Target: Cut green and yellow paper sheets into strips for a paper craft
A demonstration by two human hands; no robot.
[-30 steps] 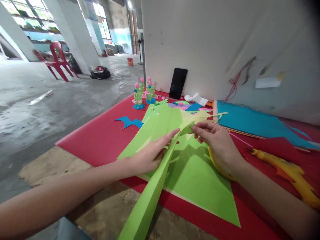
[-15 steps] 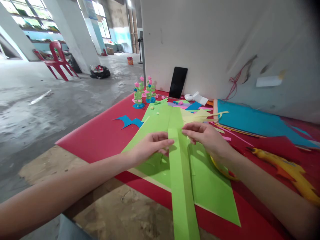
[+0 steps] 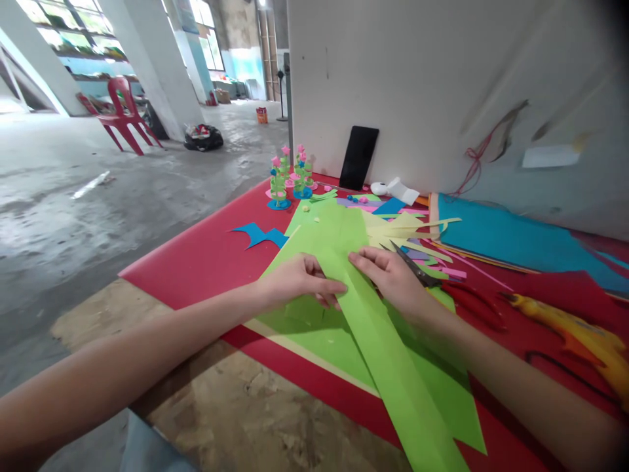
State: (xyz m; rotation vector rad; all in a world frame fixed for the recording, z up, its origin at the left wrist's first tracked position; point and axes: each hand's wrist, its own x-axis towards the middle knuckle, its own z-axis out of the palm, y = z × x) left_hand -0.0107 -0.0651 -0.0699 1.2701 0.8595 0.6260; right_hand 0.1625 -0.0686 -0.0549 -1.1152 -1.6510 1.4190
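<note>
A long light-green paper strip [image 3: 393, 360] stretches from between my hands toward the lower right, past the table's near edge. My left hand [image 3: 304, 282] pinches its left edge, thumb on top and fingers curled beneath. On the opposite edge my right hand [image 3: 386, 272] pinches it between thumb and fingertips. Faint lengthwise creases show on the strip. Larger green paper [image 3: 314, 344] lies under both hands. Scissors with red handles [image 3: 474, 305] rest just beyond my right hand, partly hidden by it.
A yellow glue gun [image 3: 570, 328] lies at right on the red table covering [image 3: 196, 262]. Small paper plant models [image 3: 280, 187] stand at the back left. A black phone [image 3: 360, 157] leans on the wall. Blue sheets [image 3: 501, 229] and paper scraps [image 3: 393, 229] lie behind my hands.
The strip's near end has swung to the right, and the strip now slants. The scissors have come into fuller view beside my right hand. The view has shifted slightly left.
</note>
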